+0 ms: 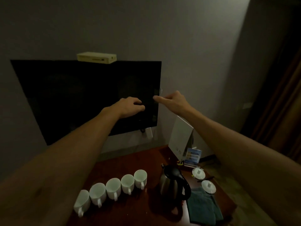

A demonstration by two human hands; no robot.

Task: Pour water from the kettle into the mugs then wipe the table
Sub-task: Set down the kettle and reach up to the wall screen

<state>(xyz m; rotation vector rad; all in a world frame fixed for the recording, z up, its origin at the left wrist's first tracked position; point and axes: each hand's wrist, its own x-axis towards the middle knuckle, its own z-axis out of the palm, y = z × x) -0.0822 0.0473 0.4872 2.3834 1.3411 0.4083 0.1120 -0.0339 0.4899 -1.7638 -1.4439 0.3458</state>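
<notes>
In the head view both arms are stretched out far over the worktop [130, 162], raised in front of a dark wall-mounted television [73, 98] with a pale set-top box [96, 57] resting on its top edge. The left hand [130, 106] hangs palm down with its fingers [140, 107] curled loosely inward and holding nothing; the right hand [172, 101] reaches toward the television's right edge, its fingers [157, 98] extended and close together, also empty. Neither hand is near the task's things, so the pouring looks not yet begun. Down on the near part of the reddish worktop, five white mugs [112, 188] stand in a diagonal row, handles turned toward the person, likely lined up for filling in one pass. The steel kettle [172, 185] with its black handle stands just right of them, upright. A folded dark green cloth [203, 207] lies right of the kettle, ready for wiping, and two white lids [203, 179] sit beyond it, probably set off the mugs.
</notes>
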